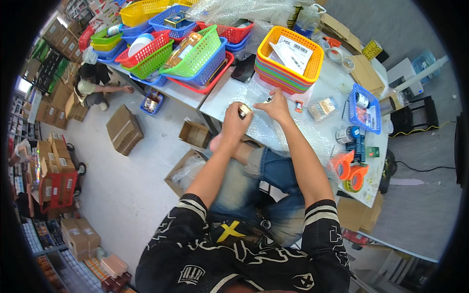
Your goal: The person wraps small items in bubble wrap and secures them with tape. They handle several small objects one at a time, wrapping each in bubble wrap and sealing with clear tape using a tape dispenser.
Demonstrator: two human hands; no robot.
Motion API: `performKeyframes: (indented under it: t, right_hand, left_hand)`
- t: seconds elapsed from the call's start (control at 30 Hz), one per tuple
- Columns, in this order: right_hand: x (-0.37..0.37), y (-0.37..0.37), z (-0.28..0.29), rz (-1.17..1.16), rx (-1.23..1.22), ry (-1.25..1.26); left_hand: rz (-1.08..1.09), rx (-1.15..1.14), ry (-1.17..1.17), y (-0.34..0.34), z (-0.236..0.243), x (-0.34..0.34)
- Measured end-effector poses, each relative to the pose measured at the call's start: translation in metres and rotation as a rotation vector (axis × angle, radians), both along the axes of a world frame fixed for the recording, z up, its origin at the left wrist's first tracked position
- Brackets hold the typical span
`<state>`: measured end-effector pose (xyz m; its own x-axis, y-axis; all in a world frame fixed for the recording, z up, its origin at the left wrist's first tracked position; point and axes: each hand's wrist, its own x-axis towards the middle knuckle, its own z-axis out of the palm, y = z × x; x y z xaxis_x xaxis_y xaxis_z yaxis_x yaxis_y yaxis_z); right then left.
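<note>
My left hand [234, 121] is closed around a small gold-and-dark object [244, 112], perhaps a little jar or box; its kind is too small to tell. Just to the right, my right hand [276, 106] has its fingers pinched together near a small dark-and-white piece [267, 100] that I cannot make out. Both hands are above the near edge of the white table, over a sheet of bubble wrap [312, 141]. A dark phone [243, 71] lies beyond them, beside a stack of colored plastic baskets [288, 78] with printed paper slips in the top yellow one.
More baskets with goods [195, 56] crowd the far left. A blue basket [366, 110], a clear wrapped packet [323, 108] and orange tape dispensers [349, 168] stand on the right. Cardboard boxes [124, 129] are on the floor, where a person [95, 85] crouches.
</note>
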<state>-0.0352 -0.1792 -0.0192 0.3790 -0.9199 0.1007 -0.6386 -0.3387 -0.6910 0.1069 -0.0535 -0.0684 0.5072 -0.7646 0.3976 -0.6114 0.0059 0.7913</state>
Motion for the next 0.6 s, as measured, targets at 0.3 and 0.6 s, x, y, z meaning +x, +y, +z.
performKeyframes:
  t: [0.3, 0.6]
  right_hand:
    - [0.023, 0.024, -0.037, 0.080, -0.247, -0.011]
    - [-0.002, -0.009, -0.065, 0.116, -0.268, -0.011]
  left_hand:
    - [0.030, -0.074, -0.165, 0.004, -0.021, 0.000]
    - [-0.060, -0.052, -0.227, 0.011, -0.034, 0.001]
